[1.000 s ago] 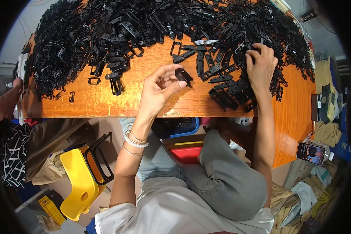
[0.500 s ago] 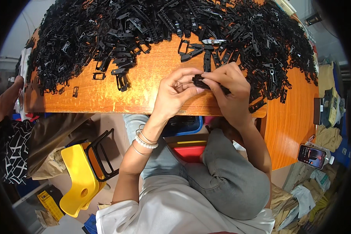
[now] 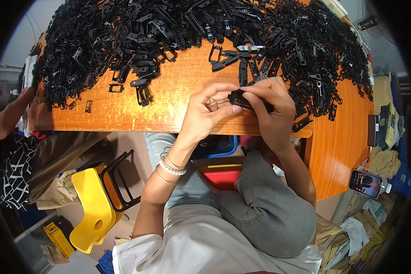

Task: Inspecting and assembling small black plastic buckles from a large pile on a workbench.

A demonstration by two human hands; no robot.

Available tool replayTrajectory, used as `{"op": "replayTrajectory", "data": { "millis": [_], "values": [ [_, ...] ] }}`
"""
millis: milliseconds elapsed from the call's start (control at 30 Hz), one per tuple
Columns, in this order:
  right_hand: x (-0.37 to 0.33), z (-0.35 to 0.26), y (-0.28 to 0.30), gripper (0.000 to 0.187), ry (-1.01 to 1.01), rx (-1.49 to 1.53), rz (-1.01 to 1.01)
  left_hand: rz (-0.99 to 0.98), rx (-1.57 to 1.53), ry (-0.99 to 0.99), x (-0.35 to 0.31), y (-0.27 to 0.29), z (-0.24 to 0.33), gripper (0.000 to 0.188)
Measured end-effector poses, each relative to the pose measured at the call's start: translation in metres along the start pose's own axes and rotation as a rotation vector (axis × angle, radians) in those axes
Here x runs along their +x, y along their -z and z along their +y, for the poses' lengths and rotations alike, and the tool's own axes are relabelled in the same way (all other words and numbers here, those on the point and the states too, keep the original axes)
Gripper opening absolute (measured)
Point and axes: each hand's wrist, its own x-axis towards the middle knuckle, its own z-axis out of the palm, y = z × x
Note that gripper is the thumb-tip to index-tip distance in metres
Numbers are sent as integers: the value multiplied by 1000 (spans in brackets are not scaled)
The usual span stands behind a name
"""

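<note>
Between both hands, above the front edge of the wooden table (image 3: 169, 109), is a small black plastic part (image 3: 236, 97). My left hand (image 3: 208, 107) grips its left side between thumb and fingers. From the right, my right hand (image 3: 274, 102) pinches the same part, thumb on top, and covers much of its right side. A large pile of black plastic parts (image 3: 169, 27) spreads over the far side of the table. Several long black clips (image 3: 243, 71) lie just beyond my hands, and a few rectangular black frames (image 3: 116, 87) are scattered to the left.
Under the table sit a blue bin (image 3: 235, 148) and a red box (image 3: 221, 180). A yellow chair (image 3: 93, 205) stands at left, with another person's hand (image 3: 13, 114) beyond it. A lit phone (image 3: 366, 183) leans at the right table edge.
The black part has tilted a little between my fingers, and my right thumb has shifted onto its top. At far left, the other person's arm has moved slightly up and right.
</note>
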Motion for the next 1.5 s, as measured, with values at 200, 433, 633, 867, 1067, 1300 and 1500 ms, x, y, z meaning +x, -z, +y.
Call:
{"op": "replayTrajectory", "data": {
  "millis": [200,433,633,867,1067,1300,1500],
  "values": [
    [-3,1,0,13,-27,12,-24,11,35,-28,-1,-2,3,35],
    [-9,0,11,24,-51,184,-88,9,-173,30,-2,3,-2,33],
    [-19,11,15,17,-25,167,9,24,-33,132,11,4,4,20],
    [-15,15,22,13,-295,261,238,110,1616,-523,52,29,-9,23],
    [-18,9,19,13,-596,562,145,161,1517,-540,43,24,-3,19],
    [-18,10,10,13,-456,562,8,69,-66,319,25,15,22,37],
    [-21,6,5,11,-536,525,63,-82,-475,562,22,32,22,39]
  ]
}}
